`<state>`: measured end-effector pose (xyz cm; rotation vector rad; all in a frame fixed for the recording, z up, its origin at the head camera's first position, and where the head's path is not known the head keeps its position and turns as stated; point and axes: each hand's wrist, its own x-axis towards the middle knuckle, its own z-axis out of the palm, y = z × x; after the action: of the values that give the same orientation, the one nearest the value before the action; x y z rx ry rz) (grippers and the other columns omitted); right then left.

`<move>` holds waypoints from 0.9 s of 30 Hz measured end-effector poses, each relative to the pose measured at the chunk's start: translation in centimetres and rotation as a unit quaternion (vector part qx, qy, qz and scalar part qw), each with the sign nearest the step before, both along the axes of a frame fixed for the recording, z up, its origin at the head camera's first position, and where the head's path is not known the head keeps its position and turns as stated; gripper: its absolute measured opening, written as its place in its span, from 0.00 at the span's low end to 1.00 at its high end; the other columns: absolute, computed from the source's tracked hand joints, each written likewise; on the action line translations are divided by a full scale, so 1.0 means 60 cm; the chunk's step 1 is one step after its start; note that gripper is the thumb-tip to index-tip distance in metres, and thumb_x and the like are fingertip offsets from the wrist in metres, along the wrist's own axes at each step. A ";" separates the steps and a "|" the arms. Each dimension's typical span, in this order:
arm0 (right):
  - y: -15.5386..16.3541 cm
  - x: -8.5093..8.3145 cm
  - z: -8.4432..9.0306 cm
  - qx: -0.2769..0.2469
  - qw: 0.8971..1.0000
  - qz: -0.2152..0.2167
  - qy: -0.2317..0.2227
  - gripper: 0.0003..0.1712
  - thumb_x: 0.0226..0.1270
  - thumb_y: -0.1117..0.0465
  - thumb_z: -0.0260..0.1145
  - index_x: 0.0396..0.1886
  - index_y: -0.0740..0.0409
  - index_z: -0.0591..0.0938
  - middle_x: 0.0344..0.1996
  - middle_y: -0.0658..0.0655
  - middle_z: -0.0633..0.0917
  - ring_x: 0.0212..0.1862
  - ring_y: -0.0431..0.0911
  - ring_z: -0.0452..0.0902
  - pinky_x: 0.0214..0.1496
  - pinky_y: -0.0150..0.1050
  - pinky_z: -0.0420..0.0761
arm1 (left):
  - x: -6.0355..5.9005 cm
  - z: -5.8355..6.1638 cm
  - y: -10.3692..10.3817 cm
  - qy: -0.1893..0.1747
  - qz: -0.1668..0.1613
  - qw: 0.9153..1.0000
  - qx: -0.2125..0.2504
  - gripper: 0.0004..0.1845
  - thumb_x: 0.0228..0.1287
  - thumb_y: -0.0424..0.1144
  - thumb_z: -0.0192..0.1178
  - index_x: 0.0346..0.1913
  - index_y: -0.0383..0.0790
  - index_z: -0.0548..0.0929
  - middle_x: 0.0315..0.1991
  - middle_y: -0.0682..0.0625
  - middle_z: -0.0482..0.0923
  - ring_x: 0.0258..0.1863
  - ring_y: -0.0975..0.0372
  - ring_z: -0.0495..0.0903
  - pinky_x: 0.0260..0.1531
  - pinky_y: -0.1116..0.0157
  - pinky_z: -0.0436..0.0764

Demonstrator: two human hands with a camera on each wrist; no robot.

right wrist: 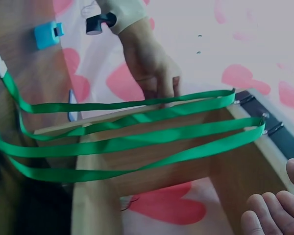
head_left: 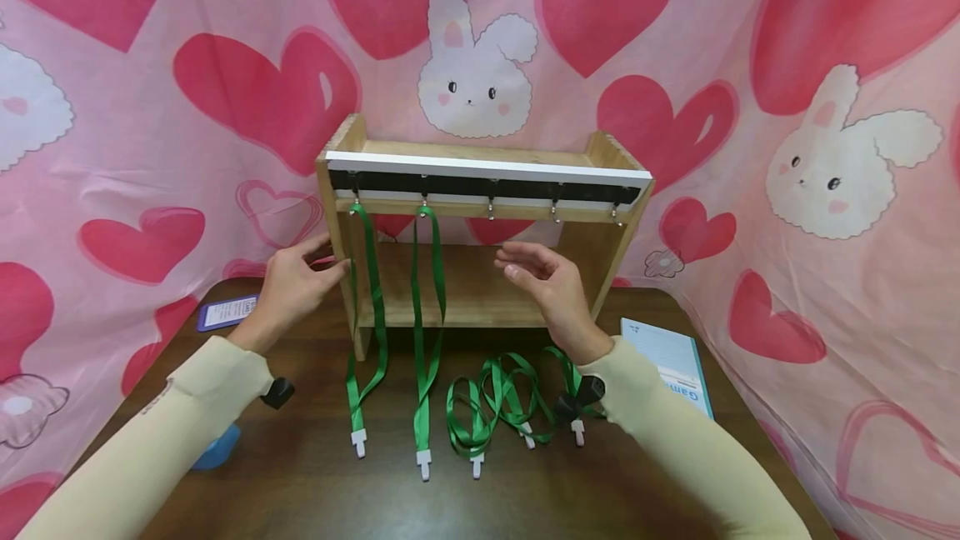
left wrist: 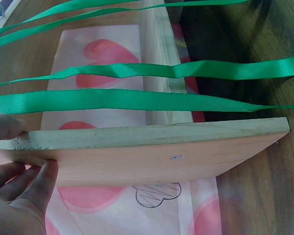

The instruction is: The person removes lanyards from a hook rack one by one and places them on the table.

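Note:
A wooden rack (head_left: 480, 307) stands on the table, with a black-and-white strip (head_left: 450, 182) of metal hooks along its upper front. Two green lanyards hang from the leftmost hooks, the first lanyard (head_left: 377, 298) near the left side and the second lanyard (head_left: 438, 273) beside it. Their white clips reach down to the table. My left hand (head_left: 296, 282) grips the rack's left side panel (left wrist: 122, 166), thumb at the front edge and fingers against the outer face. My right hand (head_left: 551, 282) is held in front of the rack, fingers loosely bent, holding nothing.
Several coiled green lanyards (head_left: 453, 419) lie on the table before the rack. A notebook (head_left: 667, 357) lies at the right. At the left are a blue-framed card (head_left: 227, 312) and a small blue box (head_left: 220, 448), partly behind my sleeve. A heart-patterned cloth (head_left: 712, 23) surrounds the table.

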<state>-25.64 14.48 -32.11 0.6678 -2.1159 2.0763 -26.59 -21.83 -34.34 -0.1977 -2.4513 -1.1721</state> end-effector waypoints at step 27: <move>-0.078 -0.024 0.056 0.055 0.996 0.071 0.031 0.21 0.70 0.68 0.65 0.62 0.68 0.79 0.60 0.68 0.84 0.64 0.59 0.80 0.64 0.33 0.83 | 0.002 0.004 -0.001 -0.031 -0.011 0.999 0.008 0.33 0.69 0.43 0.65 0.73 0.36 0.70 0.66 0.33 0.77 0.58 0.41 0.83 0.49 0.48 0.85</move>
<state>-27.09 9.79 -28.78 0.9081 -2.2213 1.9888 -26.48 -21.88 -34.11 -0.1876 -2.4986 -1.2250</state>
